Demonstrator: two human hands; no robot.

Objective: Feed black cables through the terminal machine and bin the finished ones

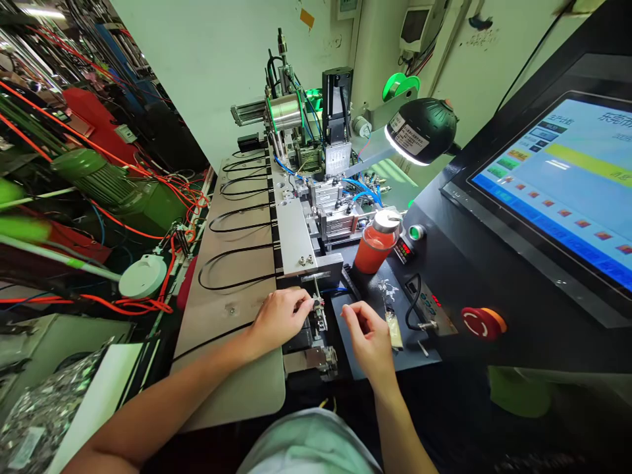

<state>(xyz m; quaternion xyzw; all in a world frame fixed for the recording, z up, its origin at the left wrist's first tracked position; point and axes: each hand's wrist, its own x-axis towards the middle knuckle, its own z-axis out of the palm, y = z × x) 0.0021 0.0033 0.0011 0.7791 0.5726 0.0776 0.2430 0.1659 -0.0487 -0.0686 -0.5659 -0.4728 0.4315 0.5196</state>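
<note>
My left hand [281,318] rests at the edge of a metal plate, its fingers curled and pressed together against a small metal fixture [320,315]. Whatever those fingertips grip, if anything, is hidden. To the right of the fixture, above a dark work surface, my right hand [369,339] is closed in a pinch. Anything between its fingertips is too small to make out. Black cables [237,247] lie in several loops across the metal plate [241,388], their ends running under a long metal bar [295,237].
A jar of orange-red contents [374,247] with a metal lid stands behind my right hand. A lit lamp [424,131] hangs over pneumatic cylinders [336,217]. At right are a red emergency stop button [482,323] and a touchscreen [567,178]. A yellowish packet [394,330] lies nearby.
</note>
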